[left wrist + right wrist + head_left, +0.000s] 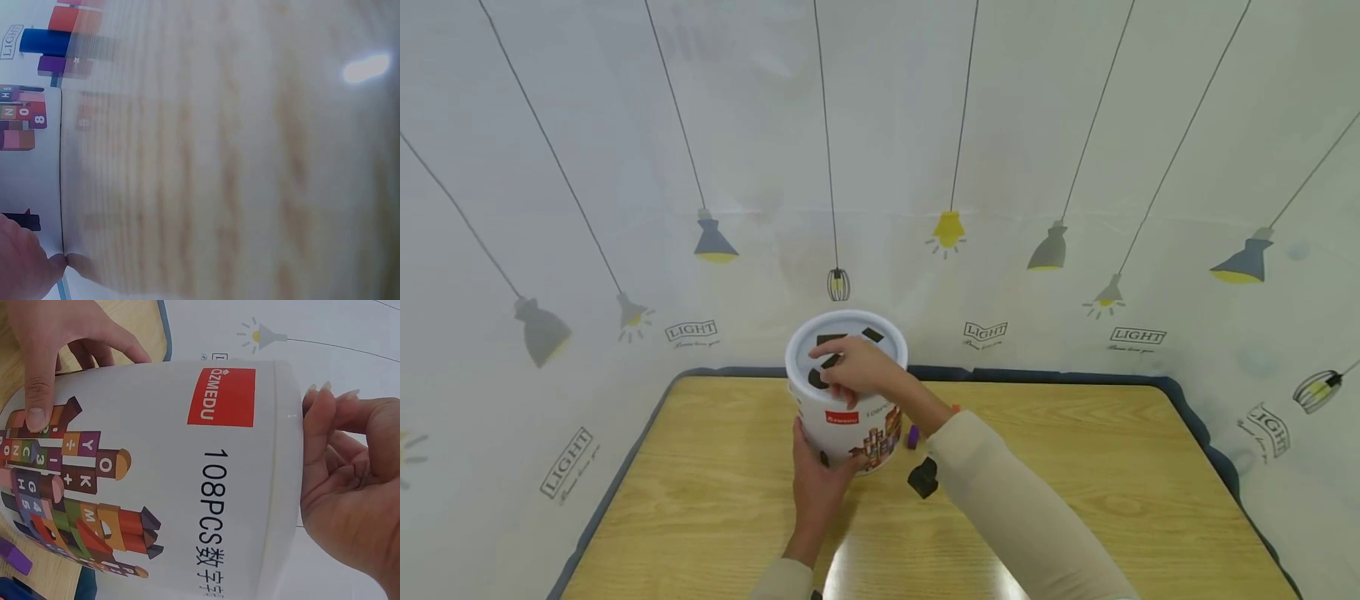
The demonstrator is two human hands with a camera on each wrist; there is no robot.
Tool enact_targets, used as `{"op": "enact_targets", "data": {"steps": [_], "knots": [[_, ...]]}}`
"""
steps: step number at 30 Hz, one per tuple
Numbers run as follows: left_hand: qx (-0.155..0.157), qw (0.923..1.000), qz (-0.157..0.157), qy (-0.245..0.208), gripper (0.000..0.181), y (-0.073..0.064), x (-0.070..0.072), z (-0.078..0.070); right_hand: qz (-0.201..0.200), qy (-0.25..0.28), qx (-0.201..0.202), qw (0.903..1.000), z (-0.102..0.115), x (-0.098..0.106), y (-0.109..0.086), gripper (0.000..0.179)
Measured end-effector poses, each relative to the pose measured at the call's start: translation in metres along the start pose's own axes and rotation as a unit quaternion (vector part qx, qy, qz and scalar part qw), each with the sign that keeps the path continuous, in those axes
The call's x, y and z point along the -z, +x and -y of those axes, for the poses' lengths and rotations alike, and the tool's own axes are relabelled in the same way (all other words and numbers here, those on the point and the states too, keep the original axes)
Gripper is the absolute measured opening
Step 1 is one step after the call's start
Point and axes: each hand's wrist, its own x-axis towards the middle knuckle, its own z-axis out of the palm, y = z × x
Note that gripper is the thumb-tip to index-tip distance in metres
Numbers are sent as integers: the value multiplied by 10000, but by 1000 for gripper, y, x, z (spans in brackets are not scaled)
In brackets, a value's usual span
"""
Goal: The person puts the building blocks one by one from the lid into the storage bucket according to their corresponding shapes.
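Note:
A white toy-block bucket (820, 421) stands upright on the table, with coloured blocks printed on its side. Its pale lid (805, 342) has several dark shaped cutouts. My left hand (823, 483) grips the bucket low down, thumb across the front and fingers round the left side; the right wrist view also shows this left hand (69, 337). Over the lid is my right hand (865, 367), its fingers loosely bent at the cutouts. From the side, the right hand (350, 469) rests against the lid's rim, and no object shows between its fingers.
Right of the bucket, a dark block (922, 477), a purple block (913, 437) and a small orange-red piece (956, 408) lie on the wooden table (700, 492). A blue block (44, 42) appears in the left wrist view. Lamp-patterned sheeting (887, 167) rises behind the table.

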Motion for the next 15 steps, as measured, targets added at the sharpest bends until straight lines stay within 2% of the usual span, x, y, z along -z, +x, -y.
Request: {"op": "enact_targets", "data": {"steps": [9,15], "knots": [[-142,9999,-61,-26,122,1,-1,-2,-625,909,-259,9936,-16,17,-5,39],[-69,9999,-92,-75,124,2,-2,-1,-768,1245,-401,9884,-28,28,-14,39]]}}
